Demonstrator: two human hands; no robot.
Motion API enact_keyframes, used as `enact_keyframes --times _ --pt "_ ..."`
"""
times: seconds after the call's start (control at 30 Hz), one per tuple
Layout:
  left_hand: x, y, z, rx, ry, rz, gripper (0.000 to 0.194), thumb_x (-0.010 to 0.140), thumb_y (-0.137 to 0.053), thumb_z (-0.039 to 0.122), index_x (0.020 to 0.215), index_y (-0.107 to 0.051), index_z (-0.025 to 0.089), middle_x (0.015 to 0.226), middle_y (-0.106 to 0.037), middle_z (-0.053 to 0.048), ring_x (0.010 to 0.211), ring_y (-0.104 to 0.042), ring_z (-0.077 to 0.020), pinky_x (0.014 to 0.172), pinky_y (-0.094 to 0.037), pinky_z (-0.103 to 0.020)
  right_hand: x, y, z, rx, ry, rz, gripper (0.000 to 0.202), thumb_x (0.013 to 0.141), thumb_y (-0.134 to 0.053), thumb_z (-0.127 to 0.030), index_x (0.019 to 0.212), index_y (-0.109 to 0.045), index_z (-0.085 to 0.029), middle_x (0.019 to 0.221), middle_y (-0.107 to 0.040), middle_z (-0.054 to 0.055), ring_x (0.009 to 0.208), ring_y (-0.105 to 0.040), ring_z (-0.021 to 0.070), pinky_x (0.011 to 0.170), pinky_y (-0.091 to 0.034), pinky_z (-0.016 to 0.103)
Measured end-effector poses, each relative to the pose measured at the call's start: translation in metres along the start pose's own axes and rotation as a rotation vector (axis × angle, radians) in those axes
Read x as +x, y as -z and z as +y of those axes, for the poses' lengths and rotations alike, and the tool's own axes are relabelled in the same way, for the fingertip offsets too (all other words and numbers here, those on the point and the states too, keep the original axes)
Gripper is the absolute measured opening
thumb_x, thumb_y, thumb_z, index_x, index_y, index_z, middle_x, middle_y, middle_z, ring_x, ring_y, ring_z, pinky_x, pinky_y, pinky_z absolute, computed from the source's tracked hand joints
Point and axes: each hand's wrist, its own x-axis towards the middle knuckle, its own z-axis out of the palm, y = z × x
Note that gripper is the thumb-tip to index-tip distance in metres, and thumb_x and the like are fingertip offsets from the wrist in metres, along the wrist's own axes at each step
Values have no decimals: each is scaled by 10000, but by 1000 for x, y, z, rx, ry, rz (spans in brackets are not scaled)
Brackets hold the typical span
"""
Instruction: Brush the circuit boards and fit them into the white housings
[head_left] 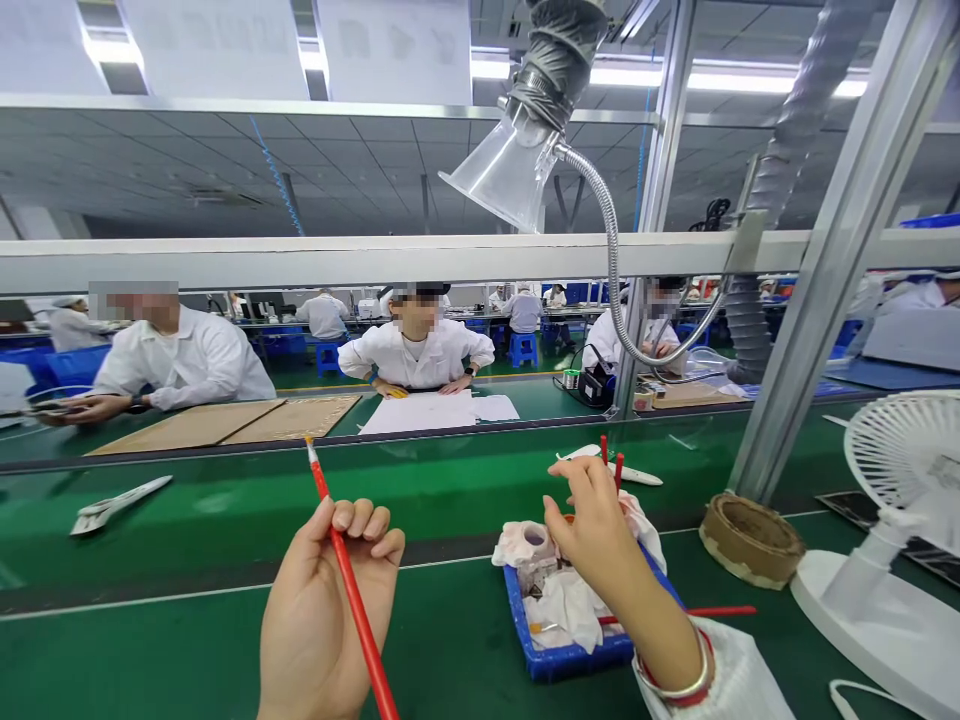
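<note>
A thin brush with a red handle (346,572) slants up and to the left, its pale tip pointing away from me. My left hand (330,610) pinches it between thumb and fingers, palm turned up. Over a blue plastic basket (559,662) hovers my right hand (596,510), fingers apart and holding nothing that I can see. Crumpled white tissues (570,605), a small clear bottle (534,560) and more red-handled brushes lie in the basket, partly hidden by my right hand and forearm.
Right of the basket are a roll of brown tape (750,540) and a white desk fan (900,500). Grey scissor-like pliers (120,505) lie on the left. A clear fume hood (506,165) hangs overhead beside a metal post (832,250). People in white coats sit across the bench.
</note>
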Motion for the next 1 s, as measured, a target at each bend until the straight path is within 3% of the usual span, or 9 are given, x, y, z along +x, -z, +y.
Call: enact_keyframes --times 0.53,0.77,1.0 --pt "6 5 -7 -35 72 -77 228 786 -525 179 604 -389 178 604 -308 46 514 -335 -82 447 -374 -225 1 -9 2 -109 73 -159 279 776 -471 -62 1029 -495 -179 997 -493 89 965 -453 262 781 -460 436" --pt "5 4 -6 -46 76 -84 225 782 -523 168 603 -387 177 600 -308 47 513 -335 -81 452 -377 -226 0 -10 1 -98 108 -137 268 793 -451 -64 1035 -485 -174 1002 -480 89 980 -454 248 812 -451 422" --pt "7 4 -8 -49 106 -63 241 799 -509 174 596 -379 173 600 -300 46 510 -330 -80 448 -374 -222 0 -11 3 -90 133 -102 252 792 -449 -64 1017 -481 -175 962 -480 88 924 -476 240 746 -474 400"
